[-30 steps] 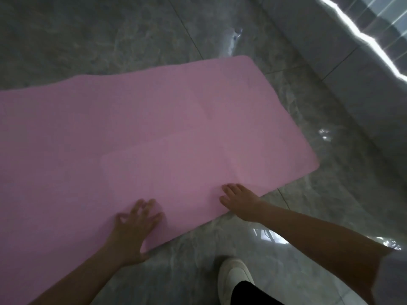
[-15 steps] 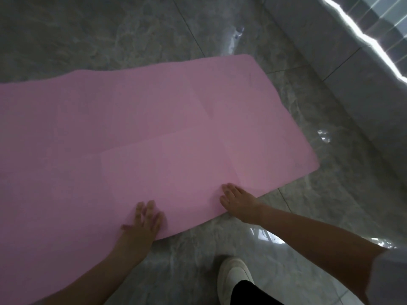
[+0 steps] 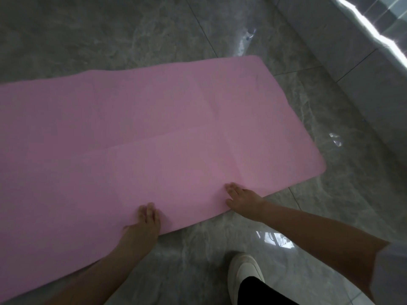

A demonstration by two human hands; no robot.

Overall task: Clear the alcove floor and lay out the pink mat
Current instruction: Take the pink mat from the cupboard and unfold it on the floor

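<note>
Left hand [image 3: 144,227] slid forward, fingers closer; both hands flat on pink mat [image 3: 154,128]; right hand [image 3: 243,200]; white shoe [image 3: 244,267] near.

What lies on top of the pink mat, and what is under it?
Both hands rest on the pink mat: left hand, right hand. The grey tiled floor shows around it; whatever lies beneath is covered.

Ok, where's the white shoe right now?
In the head view the shoe stands on the grey floor at the bottom, right of centre, just off the mat's near edge, between the two forearms.
</note>
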